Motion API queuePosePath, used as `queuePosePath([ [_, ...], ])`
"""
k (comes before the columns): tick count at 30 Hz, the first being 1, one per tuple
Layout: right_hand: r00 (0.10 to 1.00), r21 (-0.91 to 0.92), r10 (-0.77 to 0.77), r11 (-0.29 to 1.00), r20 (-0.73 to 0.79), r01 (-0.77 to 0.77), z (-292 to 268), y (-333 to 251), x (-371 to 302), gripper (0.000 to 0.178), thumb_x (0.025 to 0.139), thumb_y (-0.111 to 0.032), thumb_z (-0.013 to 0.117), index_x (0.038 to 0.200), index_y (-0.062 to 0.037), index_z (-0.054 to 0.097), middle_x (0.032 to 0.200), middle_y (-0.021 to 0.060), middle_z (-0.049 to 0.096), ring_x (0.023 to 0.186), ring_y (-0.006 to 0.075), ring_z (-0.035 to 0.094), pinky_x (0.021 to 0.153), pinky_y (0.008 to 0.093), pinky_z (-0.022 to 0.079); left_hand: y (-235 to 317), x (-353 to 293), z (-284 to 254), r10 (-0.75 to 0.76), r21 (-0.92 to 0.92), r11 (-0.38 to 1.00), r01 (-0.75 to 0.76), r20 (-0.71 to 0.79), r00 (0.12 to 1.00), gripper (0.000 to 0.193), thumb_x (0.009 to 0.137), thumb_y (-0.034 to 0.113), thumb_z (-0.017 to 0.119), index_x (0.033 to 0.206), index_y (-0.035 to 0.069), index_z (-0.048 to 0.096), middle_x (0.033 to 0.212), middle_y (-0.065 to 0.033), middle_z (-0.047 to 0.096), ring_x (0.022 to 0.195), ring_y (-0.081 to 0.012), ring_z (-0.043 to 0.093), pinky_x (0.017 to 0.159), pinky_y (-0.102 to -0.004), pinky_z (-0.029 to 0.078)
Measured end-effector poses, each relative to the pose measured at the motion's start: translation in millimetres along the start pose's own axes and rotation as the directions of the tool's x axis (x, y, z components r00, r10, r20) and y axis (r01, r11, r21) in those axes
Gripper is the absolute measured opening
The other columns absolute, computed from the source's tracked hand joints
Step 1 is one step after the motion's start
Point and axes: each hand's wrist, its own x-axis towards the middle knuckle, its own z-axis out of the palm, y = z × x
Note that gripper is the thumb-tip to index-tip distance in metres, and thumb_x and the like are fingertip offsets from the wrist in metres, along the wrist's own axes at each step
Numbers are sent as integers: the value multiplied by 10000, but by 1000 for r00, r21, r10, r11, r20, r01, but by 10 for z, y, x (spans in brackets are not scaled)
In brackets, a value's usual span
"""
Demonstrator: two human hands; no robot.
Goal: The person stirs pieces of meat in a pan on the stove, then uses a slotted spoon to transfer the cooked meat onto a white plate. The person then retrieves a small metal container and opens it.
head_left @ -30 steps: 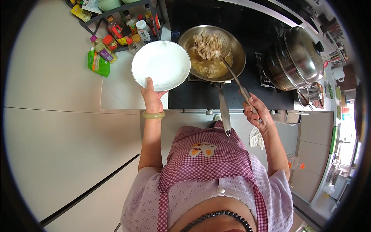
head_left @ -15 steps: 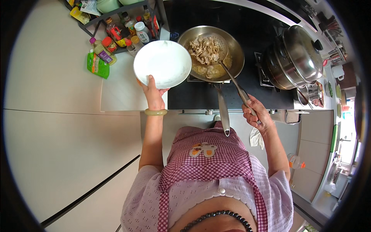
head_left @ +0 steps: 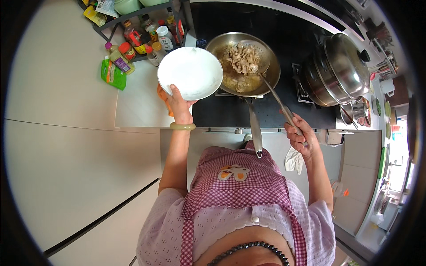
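Observation:
My left hand (head_left: 179, 106) grips the near rim of a white plate (head_left: 190, 73), thumb on top, holding it tilted beside the pan. Nothing lies on the plate apart from a few faint marks. My right hand (head_left: 301, 135) is wrapped round the long handle of a skimmer (head_left: 263, 53), a perforated metal ladle. Cooked meat slices (head_left: 243, 58) are heaped on the skimmer, over the steel frying pan (head_left: 276, 76). More meat pieces lie in the oily liquid below. The pan's handle (head_left: 255, 131) points toward me, with neither hand on it.
A large lidded steamer pot (head_left: 335, 71) stands on the right burner. Sauce bottles (head_left: 133, 33) and a rack (head_left: 111, 22) fill the back left, with a green packet (head_left: 113, 74) near the wall. An orange cloth-like thing (head_left: 164, 98) shows behind my left hand. Bowls (head_left: 357, 111) sit on the right counter.
The skimmer with its meat has shifted right in the pan, and my right hand has moved slightly right and nearer to me. The plate has moved slightly right in the picture.

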Motion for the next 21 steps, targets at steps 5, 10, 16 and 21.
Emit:
queuePosePath([
  [5, 998, -68, -34, 997, 62, 38, 334, -164, -266, 572, 924, -144, 567, 1398, 23, 293, 650, 45, 401, 361, 23, 298, 278, 148, 242, 5, -18, 178, 4, 19, 1000, -6, 74, 997, 737, 931, 589, 400, 1438, 98, 187, 1348, -142, 453, 1132, -300, 553, 747, -418, 546],
  [10, 1000, -460, -12, 888, 26, 23, 455, -85, -331, 547, 912, -99, 504, 1408, 4, 298, 642, 27, 442, 358, 48, 353, 291, 184, 279, -162, 38, 378, -17, -8, 1000, 19, 206, 978, 735, 936, 610, 335, 1393, 41, 246, 1304, -169, 485, 1084, -301, 588, 725, -414, 578],
  [16, 983, -751, -176, 642, 56, 158, 385, 45, -262, 573, 910, -90, 469, 1435, -5, 254, 647, 28, 471, 366, 70, 379, 350, 210, 329, -286, 37, 393, -11, -146, 987, 59, 315, 949, 710, 954, 587, 291, 1420, 67, 162, 1316, -166, 449, 1082, -263, 594, 726, -373, 591],
  [21, 987, -473, -158, 867, 38, 156, 359, 12, -240, 565, 918, -131, 500, 1423, -14, 276, 656, 39, 447, 358, 61, 355, 299, 193, 293, -291, -22, 385, -28, -205, 973, 107, 355, 934, 703, 958, 589, 274, 1425, 64, 226, 1378, -154, 424, 1187, -305, 518, 850, -435, 534],
])
